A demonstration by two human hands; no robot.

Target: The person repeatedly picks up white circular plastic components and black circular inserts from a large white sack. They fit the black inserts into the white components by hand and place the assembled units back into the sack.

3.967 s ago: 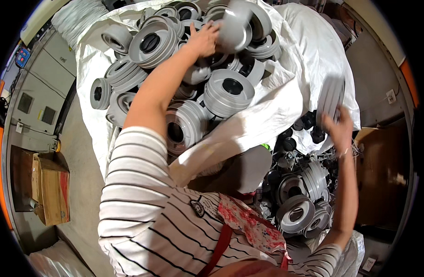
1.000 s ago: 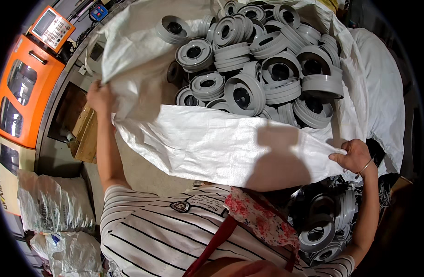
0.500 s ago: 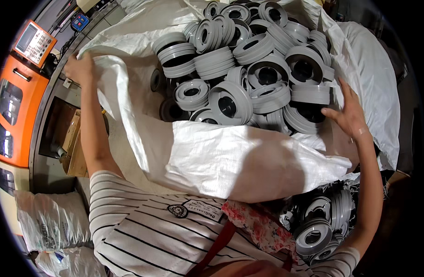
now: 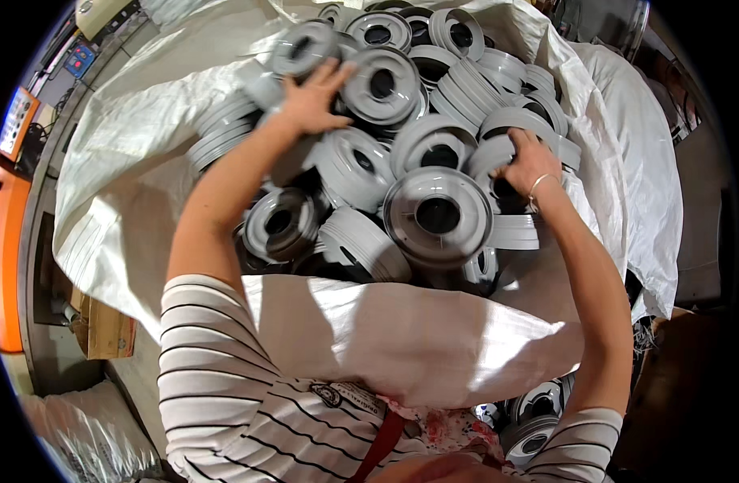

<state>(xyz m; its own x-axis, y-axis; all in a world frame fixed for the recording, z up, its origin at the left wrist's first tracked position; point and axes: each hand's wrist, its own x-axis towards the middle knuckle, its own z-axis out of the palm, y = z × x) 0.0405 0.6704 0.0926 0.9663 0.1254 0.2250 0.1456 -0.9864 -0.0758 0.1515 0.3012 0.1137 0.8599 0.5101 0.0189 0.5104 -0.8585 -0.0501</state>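
Many grey round plastic rings with dark centre holes fill a large white woven sack (image 4: 402, 330) in front of me. My left hand (image 4: 311, 103) is over the pile's left part with its fingers spread, touching or just above the rings. A slightly blurred grey ring (image 4: 299, 50) lies just beyond its fingertips. On the right side, my right hand (image 4: 534, 165) has its fingers bent over the rim of another grey ring (image 4: 490, 153). In the pile's near middle, one broad ring (image 4: 466, 211) faces up.
More grey rings (image 4: 538, 402) stand low at the right, below the sack. Another white sack (image 4: 639, 185) is beyond the right side. An orange machine (image 4: 7, 258), a cardboard box (image 4: 108, 326) and a filled plastic bag (image 4: 92, 427) line the left.
My left hand has left the sack's edge and moved right onto the rings. My right hand has shifted inward onto a ring. The rings are rearranged, and the sack's left side has spread outward.
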